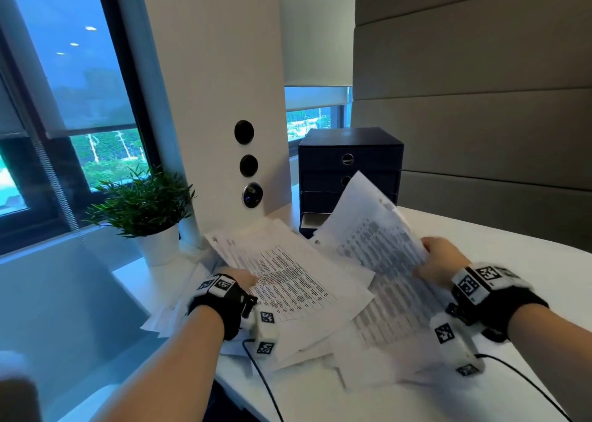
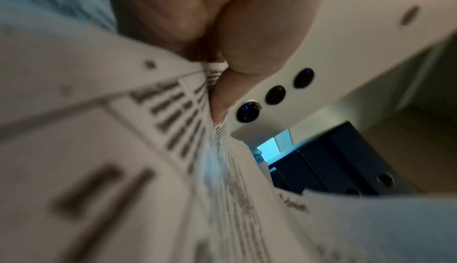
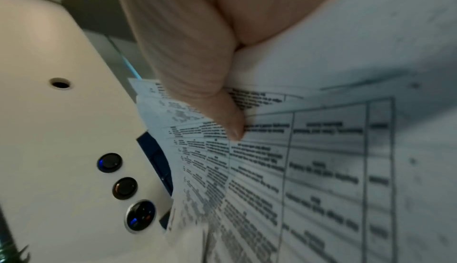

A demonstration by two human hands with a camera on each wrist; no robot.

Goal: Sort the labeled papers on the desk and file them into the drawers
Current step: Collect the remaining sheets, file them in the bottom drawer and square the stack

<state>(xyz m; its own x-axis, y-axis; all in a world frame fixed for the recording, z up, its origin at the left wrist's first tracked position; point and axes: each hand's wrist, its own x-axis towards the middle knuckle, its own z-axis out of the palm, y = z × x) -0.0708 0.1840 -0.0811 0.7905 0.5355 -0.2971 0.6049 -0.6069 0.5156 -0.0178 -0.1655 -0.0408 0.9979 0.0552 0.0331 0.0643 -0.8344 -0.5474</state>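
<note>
A messy pile of printed papers (image 1: pixel 307 322) covers the white desk (image 1: pixel 499 242). My left hand (image 1: pixel 240 280) grips a bundle of sheets (image 1: pixel 275 271) at its left edge, thumb on top; the left wrist view shows the thumb (image 2: pixel 222 95) pressed onto that bundle (image 2: pixel 138 149). My right hand (image 1: pixel 439 261) pinches a raised sheaf of table-printed sheets (image 1: pixel 371 226), tilted up over the pile; its thumb (image 3: pixel 222 114) lies on the printed side (image 3: pixel 321 169). A dark blue drawer box (image 1: pixel 350 165) stands behind the papers; its lowest drawer (image 1: pixel 312 221) is pulled slightly out.
A potted green plant (image 1: pixel 144 203) in a white pot stands at the desk's left end. A white column (image 1: pixel 217 101) with round black buttons (image 1: pixel 248 165) rises behind the papers. A grey padded wall (image 1: pixel 480 101) bounds the right side. Black cables (image 1: pixel 266 386) run from my wrists.
</note>
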